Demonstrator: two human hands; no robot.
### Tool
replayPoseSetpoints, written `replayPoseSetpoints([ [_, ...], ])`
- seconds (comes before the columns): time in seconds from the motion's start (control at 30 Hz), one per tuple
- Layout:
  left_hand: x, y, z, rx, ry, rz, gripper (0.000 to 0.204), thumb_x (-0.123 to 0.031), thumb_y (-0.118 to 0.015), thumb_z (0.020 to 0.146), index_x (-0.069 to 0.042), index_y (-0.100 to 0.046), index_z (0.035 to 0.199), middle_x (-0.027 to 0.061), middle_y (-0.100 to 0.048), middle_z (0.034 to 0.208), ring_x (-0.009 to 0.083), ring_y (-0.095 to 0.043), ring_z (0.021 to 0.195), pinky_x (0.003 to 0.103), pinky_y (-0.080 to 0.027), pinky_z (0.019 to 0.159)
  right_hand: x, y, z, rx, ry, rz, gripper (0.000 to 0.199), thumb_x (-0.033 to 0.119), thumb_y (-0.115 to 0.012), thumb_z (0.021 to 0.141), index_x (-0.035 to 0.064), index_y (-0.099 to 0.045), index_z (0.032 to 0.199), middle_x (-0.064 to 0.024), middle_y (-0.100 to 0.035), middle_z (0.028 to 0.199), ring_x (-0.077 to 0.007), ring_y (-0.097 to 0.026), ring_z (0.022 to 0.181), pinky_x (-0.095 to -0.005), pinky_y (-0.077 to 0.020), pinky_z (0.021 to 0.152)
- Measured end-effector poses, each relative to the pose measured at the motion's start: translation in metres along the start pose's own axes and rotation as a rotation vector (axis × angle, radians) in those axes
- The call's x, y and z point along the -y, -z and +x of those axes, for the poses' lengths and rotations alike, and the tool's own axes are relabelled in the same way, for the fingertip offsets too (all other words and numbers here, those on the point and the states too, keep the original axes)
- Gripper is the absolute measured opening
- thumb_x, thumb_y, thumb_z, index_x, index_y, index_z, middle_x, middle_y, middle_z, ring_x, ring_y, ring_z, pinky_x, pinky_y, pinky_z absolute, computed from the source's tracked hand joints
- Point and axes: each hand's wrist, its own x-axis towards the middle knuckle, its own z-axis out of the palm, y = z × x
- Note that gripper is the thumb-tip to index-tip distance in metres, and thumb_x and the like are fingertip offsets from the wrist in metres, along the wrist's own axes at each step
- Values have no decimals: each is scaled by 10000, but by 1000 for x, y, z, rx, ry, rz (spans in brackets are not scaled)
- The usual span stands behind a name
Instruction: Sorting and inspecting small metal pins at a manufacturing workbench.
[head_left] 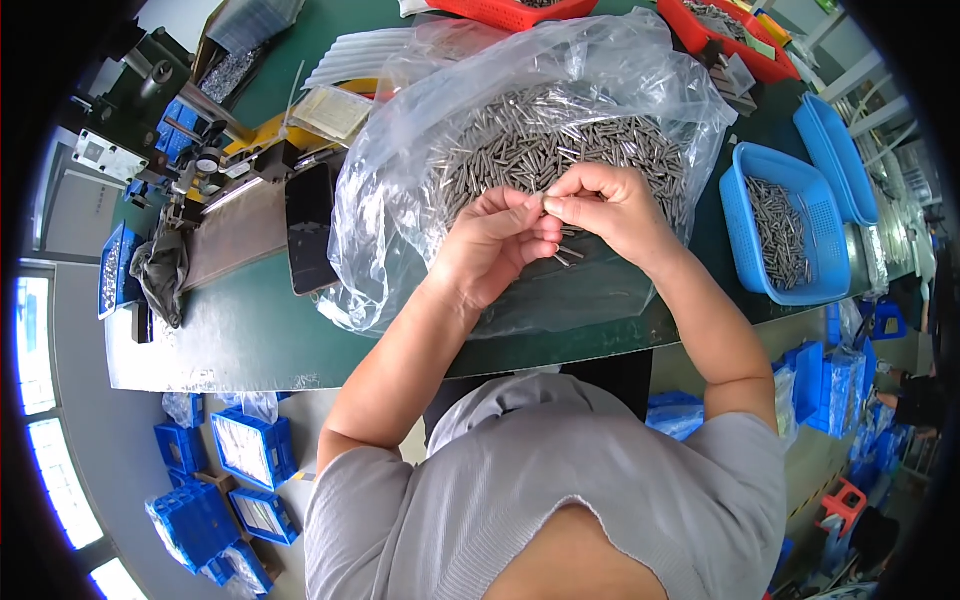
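Observation:
My left hand (pixel 490 240) and my right hand (pixel 610 205) meet over the near side of a heap of small metal pins (pixel 520 140). Both are closed in a pinch, thumb against finger, with their tips touching. Between them sits a tiny metal piece, mostly covered by the fingers, which looks like one of the pins. The other fingers of my left hand are curled. A few loose pins (pixel 568 257) lie just below the fingertips. The heap rests in a large, clear plastic bag (pixel 375 200) spread open on the green table (pixel 270 330).
Right of the bag stands a blue basket (pixel 735 215) of pins, with another blue basket (pixel 835 150) beyond. Red baskets (pixel 510 12) sit at the far edge. A dark phone-like slab (pixel 311 225) and a metal bench device (pixel 190 180) are at left. Blue crates (pixel 250 445) stand on the floor.

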Motion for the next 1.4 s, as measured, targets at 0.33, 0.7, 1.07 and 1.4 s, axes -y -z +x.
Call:
replayPoseSetpoints([
  [0.33,-6,-1,0,-41,-110,90,92,-108,-558,876,-28,-568,832,129,-620,758,206,-607,692,283,-512,611,-12,41,6,-38,-174,564,94,124,-606,799,55,-592,861,46,-478,614,-43,-393,495,-187,-300,443],
  [0.7,-14,0,-5,-115,-125,82,104,-126,-534,893,-40,-573,848,112,-611,771,197,-597,704,278,-503,612,8,27,-1,195,-215,-682,157,102,-657,753,44,-640,897,-21,-573,655,-84,-523,600,-246,-431,581],
  [1.07,-13,0,-2,-71,-116,111,108,-122,-524,897,-35,-564,848,109,-606,766,190,-596,695,280,-495,610,-12,19,1,191,160,-1056,79,116,-608,730,47,-592,765,-121,-616,701,-304,-608,664,-385,-479,596],
  [1.4,-9,-9,-5,-61,-66,255,92,-108,-545,893,-21,-534,868,89,-611,738,154,-603,639,249,-506,561,4,28,0,136,-23,-361,93,92,-610,782,29,-546,756,42,-467,603,-32,-398,565,-211,-339,513],
])
